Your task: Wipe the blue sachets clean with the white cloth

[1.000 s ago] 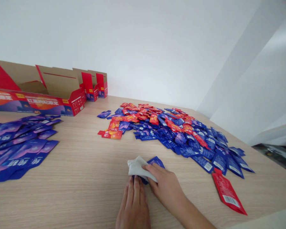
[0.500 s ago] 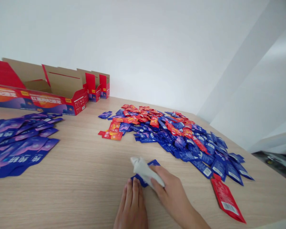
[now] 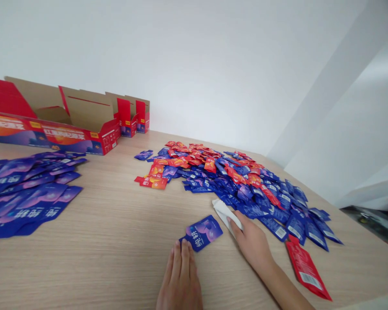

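Under the flat fingertips of my left hand [image 3: 181, 275] lies the narrow spout end of a blue pouch [image 3: 204, 233], printed side up on the table. My left fingers are stretched out and press the pouch down. My right hand [image 3: 254, 243] grips a folded white cloth [image 3: 226, 215] between thumb and fingers. It is just right of the pouch, apart from it, close to the near edge of a big heap of blue pouches [image 3: 242, 193]. A single red pouch [image 3: 305, 269] lies to the right of my right hand, barcode side up.
Small red-orange pouches [image 3: 194, 153] lie on the far part of the heap. On the left, overlapping blue pouches [image 3: 35, 193] are laid in rows. Behind them stand open red and blue cartons [image 3: 67, 135] by the white wall [image 3: 194, 64]. A dark object [image 3: 371, 219] shows at the far right.
My right hand and the cloth have moved right, off the blue pouch, so its printed face now shows. My left hand has stayed on the pouch's end.
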The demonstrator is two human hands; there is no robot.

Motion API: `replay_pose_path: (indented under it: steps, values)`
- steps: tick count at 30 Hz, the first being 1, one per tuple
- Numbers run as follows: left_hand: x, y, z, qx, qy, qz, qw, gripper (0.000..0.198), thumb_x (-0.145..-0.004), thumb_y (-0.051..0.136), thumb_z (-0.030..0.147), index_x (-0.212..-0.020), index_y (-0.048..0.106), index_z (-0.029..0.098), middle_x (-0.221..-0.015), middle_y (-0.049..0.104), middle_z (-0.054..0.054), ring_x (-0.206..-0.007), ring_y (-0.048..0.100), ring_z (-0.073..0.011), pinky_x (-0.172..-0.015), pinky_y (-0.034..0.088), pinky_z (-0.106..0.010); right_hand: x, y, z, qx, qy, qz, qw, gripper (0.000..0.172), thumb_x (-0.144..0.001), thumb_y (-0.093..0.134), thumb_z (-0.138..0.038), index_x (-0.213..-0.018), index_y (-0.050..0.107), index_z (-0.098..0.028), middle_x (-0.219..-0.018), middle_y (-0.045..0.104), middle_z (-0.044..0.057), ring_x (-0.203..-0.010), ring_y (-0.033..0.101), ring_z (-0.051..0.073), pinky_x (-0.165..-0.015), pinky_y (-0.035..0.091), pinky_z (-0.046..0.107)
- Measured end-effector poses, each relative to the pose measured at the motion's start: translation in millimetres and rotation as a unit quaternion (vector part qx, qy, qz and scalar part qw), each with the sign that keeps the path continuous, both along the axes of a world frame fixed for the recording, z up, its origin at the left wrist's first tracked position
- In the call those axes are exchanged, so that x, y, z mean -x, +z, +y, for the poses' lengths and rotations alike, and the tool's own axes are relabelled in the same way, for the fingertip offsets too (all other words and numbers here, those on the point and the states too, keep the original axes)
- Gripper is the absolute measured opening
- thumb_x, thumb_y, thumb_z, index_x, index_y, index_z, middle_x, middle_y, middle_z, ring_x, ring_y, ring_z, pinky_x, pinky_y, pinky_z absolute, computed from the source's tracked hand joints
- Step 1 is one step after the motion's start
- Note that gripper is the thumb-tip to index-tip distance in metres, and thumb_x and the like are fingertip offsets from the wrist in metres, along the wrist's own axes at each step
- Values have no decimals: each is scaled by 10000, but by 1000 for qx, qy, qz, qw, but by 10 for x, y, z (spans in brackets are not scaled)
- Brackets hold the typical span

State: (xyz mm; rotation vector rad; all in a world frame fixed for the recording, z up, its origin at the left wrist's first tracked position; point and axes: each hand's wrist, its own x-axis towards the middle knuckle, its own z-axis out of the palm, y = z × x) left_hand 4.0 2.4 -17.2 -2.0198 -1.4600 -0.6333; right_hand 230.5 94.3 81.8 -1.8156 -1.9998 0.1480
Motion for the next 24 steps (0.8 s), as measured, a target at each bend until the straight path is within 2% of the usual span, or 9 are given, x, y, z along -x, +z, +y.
replay_pose_path:
  steps: [2, 4, 7, 9, 13, 18, 20, 22, 24]
  values:
    - [-2, -4, -1, 3, 3, -2, 1000, 502, -918, 535, 352, -1313, 705, 92, -1386, 702, -135, -1323, 600, -285, -1075, 527, -376, 184, 22, -126, -5, 53, 51, 997, 354, -1069, 413, -389, -1260, 681, -258, -1107, 799, 72, -993, 768, 262, -828, 581, 342]
    - [2, -10, 1, 8, 3, -6, 1000, 478, -914, 544, 346, -1286, 723, 103, -1358, 716, -132, -1305, 607, -283, -1074, 526, -378, 441, 44, -273, 0, 154, 99, 983, 323, -1051, 458, -300, -1294, 667, -260, -1192, 777, 64, -1074, 744, 226, -917, 567, 318]
    - [25, -12, 4, 17, -9, 1, 1000, 447, -915, 552, 346, -1251, 744, 123, -1288, 746, -123, -1250, 635, -275, -1063, 533, -378, 733, 67, -380, 33, 263, 43, 963, 371, -977, 528, -158, -1302, 675, -262, -1186, 772, 60, -1084, 738, 222, -945, 560, 320]
    - [40, -6, 3, 22, -9, 12, 1000, 468, -920, 547, 351, -1280, 727, 114, -1319, 733, -129, -1271, 628, -280, -1068, 533, -380, 741, 62, -323, 36, 252, 9, 967, 384, -964, 536, -138, -1301, 679, -256, -1186, 770, 62, -1071, 744, 225, -935, 565, 326]
    - [42, 17, -9, 28, -9, 16, 999, 529, -912, 543, 366, -1332, 692, 81, -1406, 687, -155, -1329, 602, -297, -1076, 537, -391, 329, 10, -43, 18, 115, -10, 993, 374, -975, 520, -183, -1305, 678, -259, -1292, 754, 66, -1131, 738, 239, -962, 554, 341]
    - [12, 46, -11, 26, -10, -2, 1000, 535, -893, 561, 365, -1312, 703, 65, -1385, 703, -161, -1315, 615, -303, -1065, 543, -384, -28, 19, 46, 9, 10, -17, 1000, 346, -1041, 422, -297, -1246, 691, -222, -1117, 801, 98, -963, 775, 283, -815, 572, 369]
    - [7, 51, -11, 25, -9, -7, 1000, 533, -898, 555, 368, -1309, 704, 63, -1384, 703, -163, -1318, 613, -303, -1067, 542, -385, 110, 44, -83, 9, 45, 23, 999, 339, -1061, 415, -330, -1246, 685, -244, -1114, 800, 72, -989, 768, 258, -829, 572, 339]
    - [12, 49, -14, 26, -5, -7, 1000, 510, -909, 546, 360, -1301, 712, 78, -1372, 711, -153, -1313, 615, -298, -1075, 536, -387, 363, 62, -253, 10, 139, 86, 986, 328, -1053, 446, -288, -1297, 664, -263, -1181, 784, 53, -1058, 749, 223, -901, 561, 309]
    - [24, 43, -18, 29, -9, 0, 1000, 483, -921, 541, 350, -1298, 719, 106, -1339, 729, -133, -1281, 631, -288, -1080, 532, -390, 621, 71, -387, 25, 239, 75, 968, 362, -1006, 497, -194, -1321, 658, -271, -1212, 771, 50, -1085, 736, 215, -938, 553, 307]
